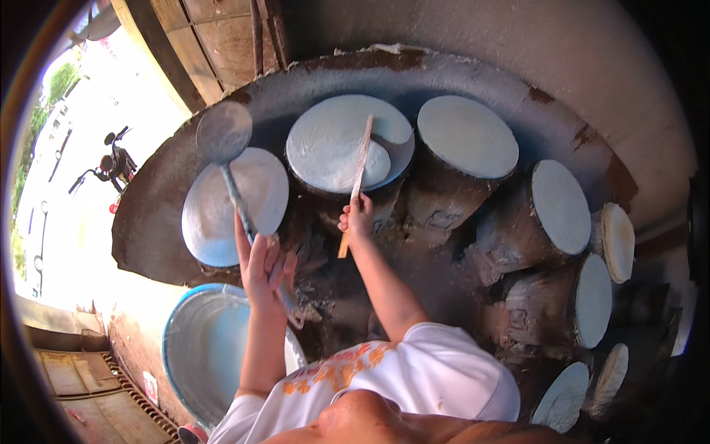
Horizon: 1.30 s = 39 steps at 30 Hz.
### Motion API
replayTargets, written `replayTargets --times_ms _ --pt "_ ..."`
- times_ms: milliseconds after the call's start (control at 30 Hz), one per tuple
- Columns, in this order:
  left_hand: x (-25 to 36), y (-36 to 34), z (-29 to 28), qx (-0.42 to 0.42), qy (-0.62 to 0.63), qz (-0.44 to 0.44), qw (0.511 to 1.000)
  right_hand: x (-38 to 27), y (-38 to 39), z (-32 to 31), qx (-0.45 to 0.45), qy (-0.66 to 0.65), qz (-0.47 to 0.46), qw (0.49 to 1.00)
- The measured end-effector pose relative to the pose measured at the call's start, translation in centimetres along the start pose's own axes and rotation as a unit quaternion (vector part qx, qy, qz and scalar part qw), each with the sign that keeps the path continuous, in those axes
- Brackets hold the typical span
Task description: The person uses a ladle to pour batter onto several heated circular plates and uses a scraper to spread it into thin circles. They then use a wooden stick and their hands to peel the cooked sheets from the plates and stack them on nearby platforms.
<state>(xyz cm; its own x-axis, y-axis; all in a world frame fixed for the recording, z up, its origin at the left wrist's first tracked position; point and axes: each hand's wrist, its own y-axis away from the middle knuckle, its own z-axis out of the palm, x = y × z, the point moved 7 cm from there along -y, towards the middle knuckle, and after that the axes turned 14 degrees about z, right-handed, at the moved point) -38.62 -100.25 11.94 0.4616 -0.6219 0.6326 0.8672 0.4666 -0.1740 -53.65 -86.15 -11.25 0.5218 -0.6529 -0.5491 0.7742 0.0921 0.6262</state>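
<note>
My left hand (262, 266) holds the long handle of a metal ladle (224, 132), some fingers stretched along it. The ladle's round bowl is over the far edge of the left griddle (235, 207), whose top is pale and whitish. My right hand (357, 214) is closed round a flat wooden stick (362, 159). The stick reaches across the middle griddle (407, 157), where white batter (325, 148) covers much of the surface. A thicker mound of batter lies beside the stick, and a dark bare patch shows right of it.
Several drum-shaped stoves with white-covered round tops curve round to my right, including one griddle (468, 137). Behind them runs a curved, stained wall (384, 63). A large blue-rimmed tub (171, 333) with whitish liquid stands at the lower left. Outside, a motorbike (115, 164) is parked.
</note>
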Motion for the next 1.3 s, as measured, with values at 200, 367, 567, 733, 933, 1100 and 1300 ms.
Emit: replayTargets --times_ms 200,367,567,733,933,1100,1300 --pt "0.2 -0.4 -1.3 -0.028 -0.14 0.022 0.989 1.6 4.4 -4.3 -0.057 0.204 0.012 0.977" --pt "-2.2 0.0 0.6 -0.02 -0.191 -0.004 0.981 -6.2 3.2 -10.9 -0.018 0.228 0.047 0.972" --pt "-7.6 -1.3 4.4 -0.061 -0.159 -0.004 0.985 -15.2 -2.5 -9.0 0.02 0.252 0.032 0.967" --pt "-10.3 -3.4 5.6 -0.065 -0.214 -0.011 0.975 -12.2 1.5 -8.5 -0.075 0.444 -0.059 0.891" --pt "-17.9 -5.8 9.5 -0.101 -0.272 -0.07 0.954 -21.1 -1.3 -15.3 -0.038 0.358 0.003 0.933" --pt "-19.7 -7.1 8.2 -0.041 -0.178 -0.163 0.97 -22.6 1.6 -8.0 0.029 0.618 -0.398 0.677" --pt "-24.8 -10.2 8.2 0.012 0.007 -0.335 0.942 -21.5 -0.6 -12.4 0.136 0.685 -0.317 0.642"
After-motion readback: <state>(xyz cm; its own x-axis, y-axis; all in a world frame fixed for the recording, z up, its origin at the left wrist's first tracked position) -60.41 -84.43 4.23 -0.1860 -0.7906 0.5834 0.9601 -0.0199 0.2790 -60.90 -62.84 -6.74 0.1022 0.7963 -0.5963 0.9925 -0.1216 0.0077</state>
